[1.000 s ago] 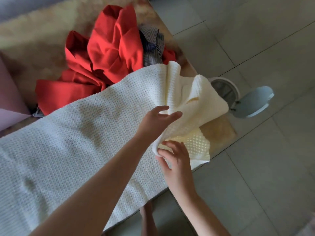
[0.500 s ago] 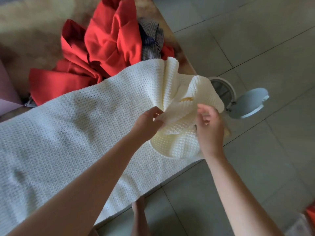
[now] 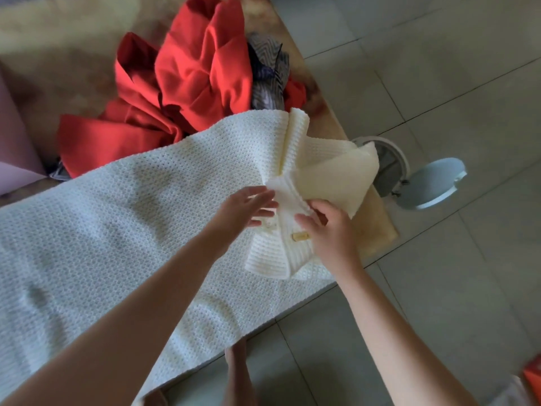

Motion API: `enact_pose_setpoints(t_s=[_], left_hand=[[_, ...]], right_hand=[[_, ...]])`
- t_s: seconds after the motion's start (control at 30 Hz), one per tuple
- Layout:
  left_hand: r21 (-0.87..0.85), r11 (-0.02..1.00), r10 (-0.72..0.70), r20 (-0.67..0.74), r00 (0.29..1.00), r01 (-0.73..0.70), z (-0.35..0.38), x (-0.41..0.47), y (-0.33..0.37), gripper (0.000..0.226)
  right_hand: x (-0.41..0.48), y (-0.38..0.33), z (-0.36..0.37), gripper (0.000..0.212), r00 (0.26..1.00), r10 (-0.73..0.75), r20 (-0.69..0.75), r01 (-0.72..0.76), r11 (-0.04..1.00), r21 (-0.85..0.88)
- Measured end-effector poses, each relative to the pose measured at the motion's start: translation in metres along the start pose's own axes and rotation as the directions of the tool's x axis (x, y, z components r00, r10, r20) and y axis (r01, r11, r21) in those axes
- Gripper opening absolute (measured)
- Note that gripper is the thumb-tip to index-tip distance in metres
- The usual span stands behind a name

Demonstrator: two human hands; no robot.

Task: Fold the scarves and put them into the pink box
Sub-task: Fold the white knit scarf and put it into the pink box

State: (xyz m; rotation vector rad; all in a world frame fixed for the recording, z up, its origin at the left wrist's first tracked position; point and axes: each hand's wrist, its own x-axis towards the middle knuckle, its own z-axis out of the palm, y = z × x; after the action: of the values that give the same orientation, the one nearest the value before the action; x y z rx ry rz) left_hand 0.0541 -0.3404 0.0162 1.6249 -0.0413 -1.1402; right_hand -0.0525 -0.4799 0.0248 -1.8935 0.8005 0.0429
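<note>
Near edge, 6 o'clock: a bare foot point(image 3: 237, 373) on the grey tiled floor point(image 3: 336, 361), just below the table's edge. The two forearms reach in from 7 and 5 o'clock.

White knitted scarf point(image 3: 117, 230) lies spread flat along the table point(image 3: 379, 230), running from 8 o'clock toward 2 o'clock. Its near edge hangs just over the table's edge. Its right end is bunched and turned back on itself in loose folds, with one flap lifted at 2 o'clock.

Left hand point(image 3: 244, 210): grip wide, fingers straight and spread, tips at the bunched fold. Cannot tell whether they press it.

Right hand point(image 3: 332, 232): grip closed on the folded end of the white scarf, fingers curled into the fabric. A small tan label point(image 3: 301, 236) on the scarf sits just at 9 o'clock of this hand.

Farther, 12 o'clock: red scarf point(image 3: 190, 80) in a crumpled heap, touching the white scarf's far edge. Grey patterned scarf point(image 3: 268, 77) lies against it at its 3 o'clock.

Pink box point(image 3: 13, 148): at 9 o'clock, only a corner in view, contents not visible.

Off the table, 3 o'clock: a round white bin point(image 3: 390, 171) on the floor, lid point(image 3: 431, 183) swung open.
</note>
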Motion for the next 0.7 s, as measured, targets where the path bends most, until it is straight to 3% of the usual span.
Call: enact_pose_setpoints(t_s=[0.07, 0.27, 0.37, 0.43, 0.5, 0.57, 0.63, 0.7], left_hand=[[-0.146, 0.989, -0.038, -0.037, 0.999, 0.032, 0.002, 0.005, 0.005, 0.051], [-0.076, 0.996, -0.041, 0.121, 0.992, 0.051, 0.006, -0.002, 0.007, 0.056], [0.039, 0.997, -0.082, 0.257, 0.963, 0.074, -0.002, -0.012, 0.001, 0.054], [0.062, 0.998, -0.04, 0.184, 0.982, 0.029, -0.008, -0.017, -0.008, 0.033], [0.046, 0.998, 0.033, 0.02, 0.999, -0.034, -0.015, -0.022, -0.017, 0.015], [0.111, 0.992, 0.062, 0.014, 0.998, -0.063, -0.021, -0.033, -0.024, 0.009], [0.212, 0.974, 0.054, 0.105, 0.993, -0.075, -0.026, -0.046, -0.035, 0.009], [0.263, 0.963, 0.039, 0.11, 0.993, -0.067, -0.034, -0.059, -0.048, 0.037]], right_hand=[[-0.017, -0.003, 0.003, 0.013, 0.997, -0.009, 0.082, 0.007, 1.0, 0.022], [-0.031, 0.0, 0.004, 0.005, 0.984, -0.056, 0.167, 0.066, 0.996, -0.06], [-0.034, -0.007, 0.001, 0.012, 0.953, -0.032, 0.3, 0.063, 0.993, -0.096], [-0.032, -0.017, -0.008, 0.017, 0.912, -0.004, 0.41, 0.042, 0.995, -0.085], [-0.018, -0.027, -0.024, 0.029, 0.941, -0.028, 0.336, 0.052, 0.997, -0.063], [0.012, -0.035, -0.038, 0.053, 0.963, -0.211, 0.166, 0.259, 0.894, -0.365], [0.042, -0.041, -0.033, 0.071, 0.924, -0.271, 0.271, 0.383, 0.672, -0.634], [0.061, -0.043, -0.01, 0.067, 0.867, -0.174, 0.467, 0.478, 0.561, -0.676]])
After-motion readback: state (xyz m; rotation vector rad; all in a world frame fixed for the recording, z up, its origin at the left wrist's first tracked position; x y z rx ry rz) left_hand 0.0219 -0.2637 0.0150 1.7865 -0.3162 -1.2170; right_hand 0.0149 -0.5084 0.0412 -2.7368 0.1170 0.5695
